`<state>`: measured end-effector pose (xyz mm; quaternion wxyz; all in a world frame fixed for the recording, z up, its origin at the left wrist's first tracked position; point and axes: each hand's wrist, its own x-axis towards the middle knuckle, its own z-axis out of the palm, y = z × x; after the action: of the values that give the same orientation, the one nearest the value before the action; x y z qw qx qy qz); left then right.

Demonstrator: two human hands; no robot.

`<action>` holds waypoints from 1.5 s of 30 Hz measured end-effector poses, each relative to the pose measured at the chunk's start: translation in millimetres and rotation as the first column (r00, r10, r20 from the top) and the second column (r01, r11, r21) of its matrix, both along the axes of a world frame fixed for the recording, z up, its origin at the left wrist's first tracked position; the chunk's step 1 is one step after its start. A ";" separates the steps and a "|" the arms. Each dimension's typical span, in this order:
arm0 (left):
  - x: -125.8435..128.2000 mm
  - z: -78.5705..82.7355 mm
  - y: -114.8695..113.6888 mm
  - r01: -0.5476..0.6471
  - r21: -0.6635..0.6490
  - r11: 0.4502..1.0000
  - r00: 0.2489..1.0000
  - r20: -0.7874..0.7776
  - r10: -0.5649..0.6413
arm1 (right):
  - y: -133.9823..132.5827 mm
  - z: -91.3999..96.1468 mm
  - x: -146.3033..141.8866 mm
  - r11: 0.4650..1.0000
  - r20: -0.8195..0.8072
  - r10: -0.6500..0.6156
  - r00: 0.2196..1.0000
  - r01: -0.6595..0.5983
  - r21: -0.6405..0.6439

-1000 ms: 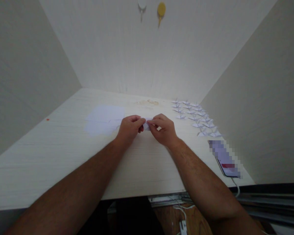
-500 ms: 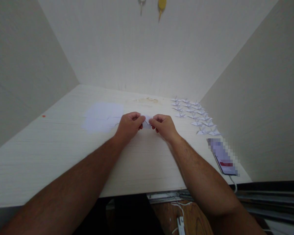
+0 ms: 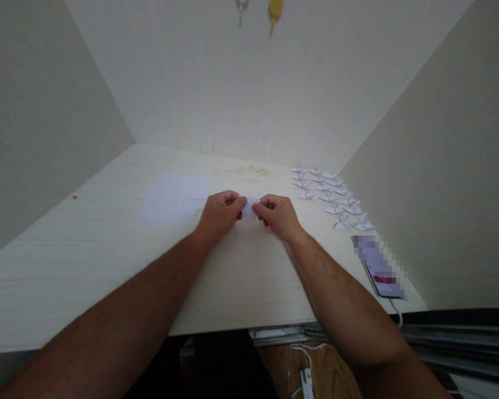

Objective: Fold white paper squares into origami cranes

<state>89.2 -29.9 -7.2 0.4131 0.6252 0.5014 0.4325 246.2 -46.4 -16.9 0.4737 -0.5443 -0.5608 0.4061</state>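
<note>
A small piece of white folded paper [image 3: 249, 209] is held just above the desk, between my two hands. My left hand [image 3: 223, 210] pinches its left edge between thumb and fingers. At the opposite edge, my right hand [image 3: 276, 213] is closed on the paper in the same kind of pinch. The fingertips behind the paper are partly hidden, and its fold lines are too faint to make out well. Several white sheets of paper [image 3: 172, 194] lie flat to the left of my left hand.
Rows of folded paper cranes [image 3: 326, 197] stand at the back right of the white desk [image 3: 249, 288]. A phone [image 3: 378, 269] with a cable lies near the right edge. Walls enclose the desk. Below, a power strip [image 3: 306, 382] rests on the wooden floor.
Both hands stay almost in place. The paper between them has shifted slightly, and the dark fold line seen on it before no longer shows clearly.
</note>
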 end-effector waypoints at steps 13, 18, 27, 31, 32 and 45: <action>0.9 -1.5 0.5 0.006 0.037 0.999 1.000 0.030 -0.008 | -1.3 -0.4 -4.3 0.999 -0.001 -0.025 1.000 0.025 0.027; 0.7 -1.8 0.2 0.014 0.053 0.998 1.000 0.027 -0.015 | -0.4 -2.2 -4.6 1.000 -0.026 -0.022 0.999 0.022 0.017; 0.8 -4.8 1.4 0.043 0.092 0.995 0.999 0.029 -0.046 | 1.5 -4.9 -3.6 0.999 -0.073 -0.009 0.997 0.012 0.041; 1.4 -3.4 0.3 0.065 0.093 0.993 0.997 0.038 -0.069 | 0.9 -3.8 -3.1 1.000 -0.024 -0.017 1.000 0.018 0.019; 1.5 -3.2 0.1 0.075 0.097 0.992 0.996 0.041 -0.079 | 0.9 -3.8 -2.9 1.000 -0.014 -0.016 1.000 0.016 0.019; 3.2 -5.8 -0.3 0.092 -0.020 0.996 0.972 0.218 -0.085 | -2.2 -4.5 -3.1 0.982 0.164 -0.042 0.986 0.011 0.187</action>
<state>92.4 -30.2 -12.9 0.4934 0.5898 0.4314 0.4719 243.1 -48.6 -21.4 0.4790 -0.5372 -0.6267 0.2987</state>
